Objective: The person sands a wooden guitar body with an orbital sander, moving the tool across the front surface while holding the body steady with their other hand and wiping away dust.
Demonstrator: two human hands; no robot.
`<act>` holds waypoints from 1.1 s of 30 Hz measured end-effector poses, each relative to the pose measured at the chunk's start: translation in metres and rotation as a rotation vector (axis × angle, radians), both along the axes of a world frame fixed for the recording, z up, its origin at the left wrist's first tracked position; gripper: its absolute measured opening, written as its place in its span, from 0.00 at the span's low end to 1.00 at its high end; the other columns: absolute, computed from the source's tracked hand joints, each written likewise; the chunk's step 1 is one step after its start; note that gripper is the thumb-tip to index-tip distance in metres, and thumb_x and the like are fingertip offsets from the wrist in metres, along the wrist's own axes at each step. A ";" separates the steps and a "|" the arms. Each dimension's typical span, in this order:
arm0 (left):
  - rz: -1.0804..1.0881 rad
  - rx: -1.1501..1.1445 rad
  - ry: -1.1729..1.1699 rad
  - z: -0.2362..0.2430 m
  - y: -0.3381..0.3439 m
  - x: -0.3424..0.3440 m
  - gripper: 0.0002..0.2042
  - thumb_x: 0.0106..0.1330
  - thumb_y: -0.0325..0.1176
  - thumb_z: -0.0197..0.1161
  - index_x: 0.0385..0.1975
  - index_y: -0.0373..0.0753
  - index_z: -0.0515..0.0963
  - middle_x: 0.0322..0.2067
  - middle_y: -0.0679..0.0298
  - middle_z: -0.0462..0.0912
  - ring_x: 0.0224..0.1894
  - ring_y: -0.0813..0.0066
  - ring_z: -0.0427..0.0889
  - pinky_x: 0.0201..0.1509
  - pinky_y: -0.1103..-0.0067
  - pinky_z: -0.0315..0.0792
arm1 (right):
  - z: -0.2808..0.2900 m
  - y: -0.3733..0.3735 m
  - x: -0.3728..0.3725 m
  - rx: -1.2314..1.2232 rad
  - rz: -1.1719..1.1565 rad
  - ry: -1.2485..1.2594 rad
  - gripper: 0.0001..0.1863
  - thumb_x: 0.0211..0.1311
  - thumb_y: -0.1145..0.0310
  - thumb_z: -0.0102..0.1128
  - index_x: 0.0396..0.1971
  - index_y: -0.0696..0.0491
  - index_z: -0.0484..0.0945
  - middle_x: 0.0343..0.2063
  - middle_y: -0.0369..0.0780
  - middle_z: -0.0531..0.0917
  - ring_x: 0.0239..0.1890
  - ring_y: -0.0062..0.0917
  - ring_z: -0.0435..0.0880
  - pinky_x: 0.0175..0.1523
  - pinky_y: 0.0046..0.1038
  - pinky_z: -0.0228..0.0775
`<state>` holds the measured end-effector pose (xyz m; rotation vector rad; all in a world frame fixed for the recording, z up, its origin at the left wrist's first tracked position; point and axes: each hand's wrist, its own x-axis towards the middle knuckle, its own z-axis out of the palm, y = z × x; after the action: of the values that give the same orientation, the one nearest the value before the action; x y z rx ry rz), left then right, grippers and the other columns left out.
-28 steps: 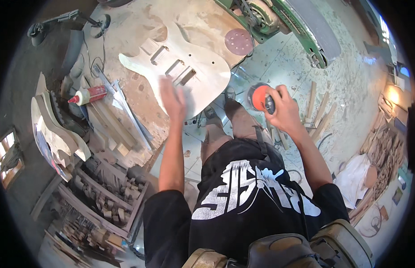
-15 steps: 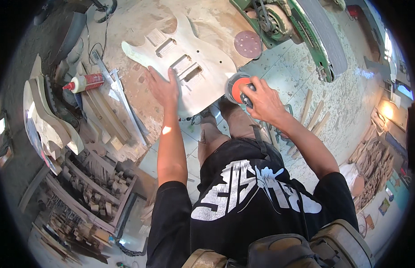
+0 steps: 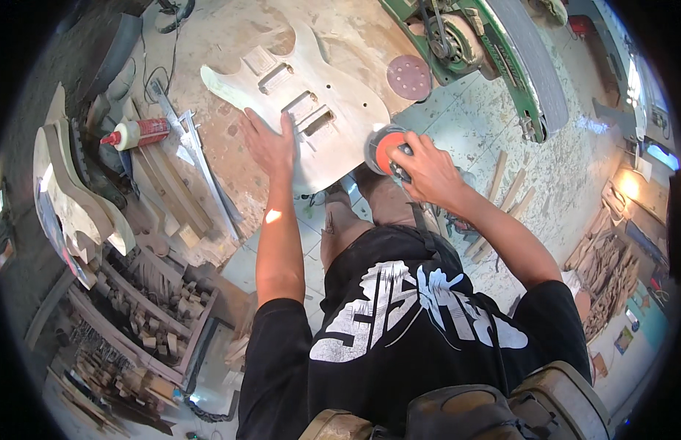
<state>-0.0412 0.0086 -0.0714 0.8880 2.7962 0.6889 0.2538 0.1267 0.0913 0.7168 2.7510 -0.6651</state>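
A pale wooden electric guitar body [image 3: 340,136] with routed pockets lies on the workbench, its rounded end toward me. Flat against its left edge rests my left hand [image 3: 269,143], fingers stretched out. My right hand [image 3: 432,172] is wrapped round an orange and black orbital sander [image 3: 389,150]. The sander is tilted, and its pad meets the body's lower right edge. Part of the sander's grip is hidden under my fingers.
A round sanding disc [image 3: 409,78] lies at the bench's right edge by a green belt sander [image 3: 494,62]. To the left are a glue bottle [image 3: 139,133], a caliper [image 3: 208,172] and wood strips [image 3: 168,183]. More guitar-shaped blanks [image 3: 80,191] stand at the far left.
The sander in my right hand has shifted slightly left and tilted along the body's edge. My left hand keeps its place on the wood.
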 end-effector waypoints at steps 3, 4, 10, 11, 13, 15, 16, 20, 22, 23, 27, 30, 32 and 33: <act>0.001 0.013 -0.007 0.001 0.000 0.001 0.46 0.72 0.58 0.61 0.80 0.30 0.55 0.79 0.39 0.57 0.81 0.41 0.55 0.83 0.56 0.54 | -0.003 0.003 -0.015 0.026 -0.006 0.063 0.35 0.44 0.72 0.81 0.56 0.41 0.75 0.52 0.43 0.72 0.52 0.45 0.79 0.44 0.44 0.86; 0.003 0.001 0.001 0.001 0.000 0.002 0.46 0.72 0.59 0.61 0.79 0.29 0.56 0.78 0.39 0.57 0.81 0.42 0.56 0.83 0.57 0.54 | -0.004 0.003 -0.017 0.034 0.007 0.060 0.36 0.43 0.72 0.81 0.56 0.41 0.75 0.52 0.43 0.72 0.52 0.45 0.79 0.44 0.44 0.86; 0.003 0.012 -0.002 0.002 0.002 0.001 0.46 0.73 0.59 0.61 0.79 0.29 0.55 0.78 0.38 0.57 0.80 0.41 0.57 0.83 0.57 0.54 | -0.003 -0.007 0.010 -0.006 0.040 0.025 0.36 0.43 0.72 0.81 0.56 0.41 0.74 0.52 0.43 0.72 0.53 0.45 0.78 0.44 0.45 0.86; 0.001 -0.003 -0.012 0.002 0.003 0.002 0.46 0.73 0.58 0.61 0.80 0.30 0.54 0.79 0.38 0.56 0.81 0.40 0.56 0.83 0.56 0.54 | -0.001 -0.008 0.010 -0.005 0.018 0.030 0.36 0.43 0.72 0.81 0.55 0.41 0.74 0.52 0.43 0.72 0.53 0.45 0.78 0.44 0.45 0.86; 0.000 0.003 0.001 0.003 0.004 0.003 0.46 0.73 0.58 0.61 0.79 0.28 0.55 0.78 0.38 0.58 0.80 0.41 0.57 0.83 0.57 0.55 | -0.001 -0.002 0.000 0.005 0.020 0.042 0.36 0.43 0.72 0.81 0.55 0.41 0.74 0.52 0.43 0.72 0.52 0.45 0.78 0.44 0.45 0.85; 0.006 0.000 0.017 0.004 0.002 0.002 0.46 0.73 0.59 0.61 0.79 0.27 0.56 0.77 0.38 0.59 0.80 0.42 0.59 0.82 0.59 0.55 | 0.000 0.003 -0.014 0.006 0.028 0.057 0.36 0.43 0.72 0.81 0.55 0.41 0.74 0.52 0.43 0.72 0.52 0.45 0.78 0.44 0.45 0.85; 0.006 0.008 0.005 0.004 0.000 0.001 0.46 0.73 0.58 0.61 0.79 0.27 0.56 0.77 0.38 0.59 0.79 0.42 0.59 0.82 0.59 0.55 | 0.001 0.004 -0.019 0.010 0.028 0.047 0.37 0.43 0.72 0.82 0.57 0.42 0.74 0.52 0.44 0.72 0.53 0.45 0.78 0.44 0.45 0.85; 0.009 0.010 -0.002 0.004 -0.003 0.000 0.46 0.72 0.58 0.61 0.78 0.27 0.56 0.77 0.38 0.60 0.79 0.41 0.60 0.82 0.58 0.56 | -0.006 0.002 -0.004 -0.013 0.072 0.063 0.35 0.45 0.72 0.80 0.56 0.41 0.74 0.52 0.44 0.71 0.52 0.46 0.79 0.43 0.46 0.84; -0.001 0.014 -0.015 0.004 0.000 0.000 0.46 0.72 0.58 0.61 0.79 0.28 0.55 0.78 0.38 0.58 0.80 0.41 0.58 0.82 0.57 0.55 | -0.009 0.008 0.013 0.006 0.031 0.044 0.35 0.45 0.71 0.79 0.56 0.41 0.74 0.53 0.44 0.71 0.52 0.46 0.79 0.44 0.47 0.84; -0.018 0.011 -0.024 0.004 0.000 0.001 0.47 0.72 0.57 0.61 0.80 0.29 0.54 0.78 0.37 0.56 0.80 0.40 0.56 0.82 0.56 0.54 | -0.007 0.008 0.016 0.017 -0.018 0.030 0.35 0.46 0.71 0.79 0.57 0.42 0.74 0.53 0.44 0.71 0.52 0.47 0.79 0.45 0.48 0.83; -0.008 0.010 -0.017 0.002 0.003 0.003 0.47 0.72 0.57 0.62 0.80 0.29 0.54 0.79 0.37 0.56 0.80 0.39 0.56 0.82 0.56 0.55 | -0.001 0.041 -0.002 0.020 -0.036 0.003 0.35 0.48 0.70 0.77 0.59 0.45 0.73 0.54 0.47 0.72 0.56 0.48 0.79 0.50 0.49 0.81; 0.002 0.021 0.038 -0.001 0.001 0.002 0.45 0.72 0.58 0.62 0.78 0.28 0.58 0.77 0.38 0.60 0.79 0.41 0.60 0.82 0.58 0.56 | -0.010 0.047 -0.030 0.058 0.007 0.207 0.35 0.49 0.72 0.76 0.59 0.43 0.73 0.53 0.46 0.72 0.51 0.49 0.81 0.47 0.50 0.81; 0.005 0.012 0.018 0.000 0.001 0.000 0.46 0.72 0.58 0.62 0.78 0.29 0.58 0.77 0.37 0.60 0.78 0.40 0.60 0.82 0.58 0.56 | -0.007 0.048 -0.051 0.042 0.026 0.160 0.35 0.49 0.72 0.76 0.60 0.43 0.73 0.53 0.46 0.72 0.51 0.50 0.81 0.47 0.50 0.80; 0.015 0.015 0.025 0.000 0.000 0.001 0.46 0.72 0.58 0.62 0.78 0.29 0.58 0.77 0.37 0.60 0.78 0.40 0.60 0.82 0.58 0.56 | -0.005 0.049 -0.059 0.025 0.046 0.111 0.34 0.50 0.72 0.75 0.60 0.44 0.73 0.53 0.47 0.73 0.51 0.50 0.82 0.47 0.50 0.79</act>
<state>-0.0405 0.0088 -0.0714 0.8858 2.8257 0.7068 0.1952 0.1754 0.0865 0.6375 2.8722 -0.6825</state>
